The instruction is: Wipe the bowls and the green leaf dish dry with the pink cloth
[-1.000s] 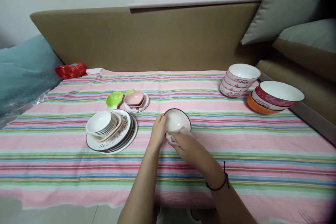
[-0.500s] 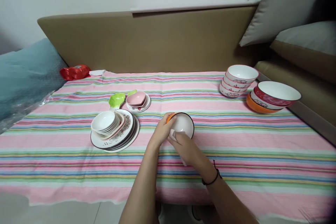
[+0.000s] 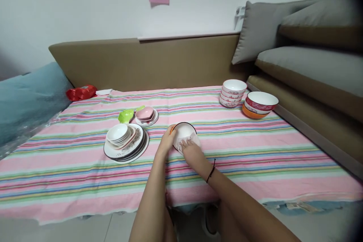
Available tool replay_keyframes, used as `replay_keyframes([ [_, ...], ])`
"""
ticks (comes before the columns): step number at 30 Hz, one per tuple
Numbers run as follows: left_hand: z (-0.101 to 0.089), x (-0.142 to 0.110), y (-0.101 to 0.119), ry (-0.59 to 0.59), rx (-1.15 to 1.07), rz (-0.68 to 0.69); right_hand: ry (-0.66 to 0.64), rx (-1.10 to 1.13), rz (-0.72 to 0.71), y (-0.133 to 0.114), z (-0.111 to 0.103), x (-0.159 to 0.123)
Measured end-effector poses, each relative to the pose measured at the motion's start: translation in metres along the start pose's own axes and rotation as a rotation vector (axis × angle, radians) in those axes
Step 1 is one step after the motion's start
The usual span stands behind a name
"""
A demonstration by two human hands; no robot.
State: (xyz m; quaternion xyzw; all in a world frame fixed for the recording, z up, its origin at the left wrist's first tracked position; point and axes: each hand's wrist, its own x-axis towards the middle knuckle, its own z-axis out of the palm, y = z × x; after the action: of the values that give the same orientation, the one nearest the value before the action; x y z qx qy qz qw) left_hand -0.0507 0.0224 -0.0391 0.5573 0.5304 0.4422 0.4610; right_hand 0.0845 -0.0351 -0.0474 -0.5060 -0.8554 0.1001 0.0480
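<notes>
A white bowl with a black rim and orange outside (image 3: 184,130) sits tilted toward me on the striped cloth. My left hand (image 3: 165,144) grips its left rim, fingers closed on it. My right hand (image 3: 192,150) presses a pale cloth (image 3: 190,142) into the bowl's near side, fingers bent over the cloth. A black band circles my right wrist.
Left of the bowl stands a stack of plates and small white dishes (image 3: 125,142), with a pink dish (image 3: 145,114) and green leaf dish (image 3: 126,115) behind. Stacked red-and-white bowls (image 3: 233,92) and a larger bowl stack (image 3: 259,104) stand at the right. A red packet (image 3: 81,92) lies far left.
My right hand with the cloth has moved across the inside of the bowl while the left keeps hold of the rim. The camera has lifted and pulled back, showing more wall and sofa.
</notes>
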Motion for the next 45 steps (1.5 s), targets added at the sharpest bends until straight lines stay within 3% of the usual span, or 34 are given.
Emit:
replay_keyframes([
  [4, 0.004, -0.010, -0.001, -0.006, -0.038, -0.113, 0.067, 0.015, 0.044, 0.007, -0.004, -0.004],
  [8, 0.015, -0.011, 0.002, -0.015, -0.005, 0.005, 0.130, 0.049, 0.152, 0.001, -0.011, 0.003],
  [11, 0.012, -0.006, 0.009, -0.003, 0.030, 0.028, 0.126, 0.076, 0.104, 0.002, -0.011, 0.005],
  [15, -0.002, -0.005, 0.009, -0.020, 0.040, -0.049, 0.107, 0.107, -0.011, 0.012, -0.004, 0.001],
  [18, 0.002, -0.010, -0.003, 0.041, 0.030, -0.091, 0.119, 0.134, 0.018, 0.014, 0.001, 0.003],
  [22, 0.013, -0.011, -0.014, 0.109, 0.028, -0.022, 0.164, 0.192, 0.118, 0.004, 0.002, 0.010],
  [29, -0.004, 0.010, -0.008, 0.118, 0.057, -0.067, 0.174, 0.237, 0.091, -0.002, 0.000, 0.010],
  [34, 0.015, 0.002, -0.003, 0.244, 0.070, -0.131, 0.197, 0.271, 0.230, -0.010, 0.000, 0.013],
  [37, 0.026, -0.001, 0.002, 0.129, 0.114, 0.035, 0.190, 0.292, 0.245, -0.007, 0.000, 0.013],
  [42, 0.016, 0.011, 0.004, 0.020, 0.054, -0.092, 0.179, 0.190, 0.175, 0.016, 0.004, 0.009],
  [45, 0.013, 0.010, 0.001, 0.098, 0.038, -0.159, 0.160, 0.184, 0.191, 0.023, 0.001, 0.009],
])
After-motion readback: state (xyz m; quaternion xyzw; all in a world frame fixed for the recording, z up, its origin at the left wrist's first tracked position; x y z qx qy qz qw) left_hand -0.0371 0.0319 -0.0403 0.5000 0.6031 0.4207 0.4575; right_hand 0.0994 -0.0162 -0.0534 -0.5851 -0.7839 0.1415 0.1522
